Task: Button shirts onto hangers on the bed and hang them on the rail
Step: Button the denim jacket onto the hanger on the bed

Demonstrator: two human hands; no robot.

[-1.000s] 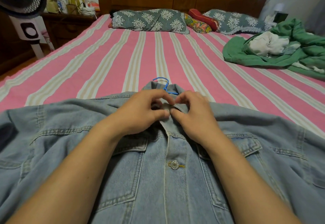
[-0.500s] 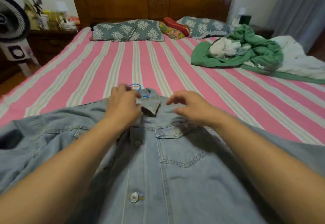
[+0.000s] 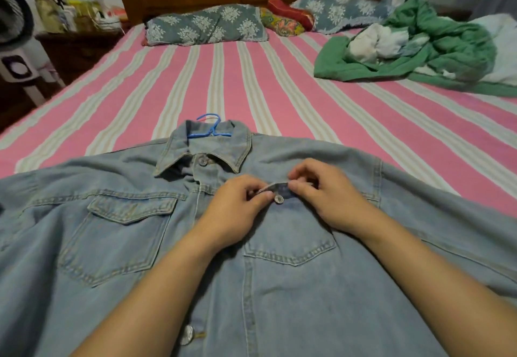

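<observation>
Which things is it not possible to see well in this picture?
All head view:
- Blue hanger: only its hook shows; the denim shirt covers the rest.
- Shirt hem and sleeves: cut off by the picture edges.
- Nightstand clutter: blurred, too small.
- The rail: out of view.

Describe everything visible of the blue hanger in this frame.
The blue hanger looks like thin plastic or coated wire. Only its hook and the top of its shoulders show, poking out of the collar of the denim shirt; the rest is hidden inside the shirt. It lies flat on the striped bed, hook pointing toward the headboard. Neither hand touches it.
</observation>
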